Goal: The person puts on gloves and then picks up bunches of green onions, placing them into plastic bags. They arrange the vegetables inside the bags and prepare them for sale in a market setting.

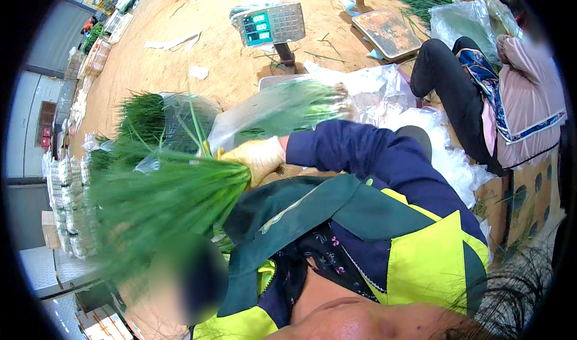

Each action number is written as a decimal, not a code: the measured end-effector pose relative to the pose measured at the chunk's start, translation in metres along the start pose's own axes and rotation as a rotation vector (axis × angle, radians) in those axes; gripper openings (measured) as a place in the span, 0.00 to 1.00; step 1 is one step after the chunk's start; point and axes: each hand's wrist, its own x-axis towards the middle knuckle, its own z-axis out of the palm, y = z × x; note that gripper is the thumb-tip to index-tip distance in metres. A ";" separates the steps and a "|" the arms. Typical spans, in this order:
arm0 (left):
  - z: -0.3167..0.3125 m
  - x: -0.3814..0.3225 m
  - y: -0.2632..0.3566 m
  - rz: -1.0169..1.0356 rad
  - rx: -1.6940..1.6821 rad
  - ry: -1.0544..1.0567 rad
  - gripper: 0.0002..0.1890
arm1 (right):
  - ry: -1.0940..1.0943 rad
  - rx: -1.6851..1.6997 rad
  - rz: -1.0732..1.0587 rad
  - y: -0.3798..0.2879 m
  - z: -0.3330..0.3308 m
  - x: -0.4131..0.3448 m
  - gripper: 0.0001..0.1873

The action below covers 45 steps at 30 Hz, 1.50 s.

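My right hand (253,159), in a yellow and white work glove, grips a bunch of green onions (167,191). The long green leaves fan out to the left and look blurred. Just beyond the hand, more green onions with pale root ends lie in a clear plastic bag (288,103), partly over the platform of a digital scale (272,24). My left hand is out of view; the leaves and a blurred patch cover much of that side. Further left stands a dark green bundle of stalks (142,117), partly wrapped in clear plastic.
At right a person (525,101) sits beside a heap of clear plastic bags (444,146). Cardboard boxes (520,209) stand behind the heap. A second scale platform (386,33) and another onion bundle (423,4) lie beyond. Wrapped stacks (70,204) line the left.
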 end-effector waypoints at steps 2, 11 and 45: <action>0.010 -0.001 0.001 -0.037 -0.042 -0.023 0.43 | 0.100 -0.136 -0.032 0.025 0.004 -0.007 0.33; 0.037 0.020 0.036 -0.056 -0.086 -0.129 0.60 | 0.240 -0.541 0.843 0.188 -0.069 -0.106 0.17; 0.074 0.229 0.236 0.348 0.492 0.363 0.14 | 0.156 -1.016 1.214 0.000 -0.314 -0.195 0.34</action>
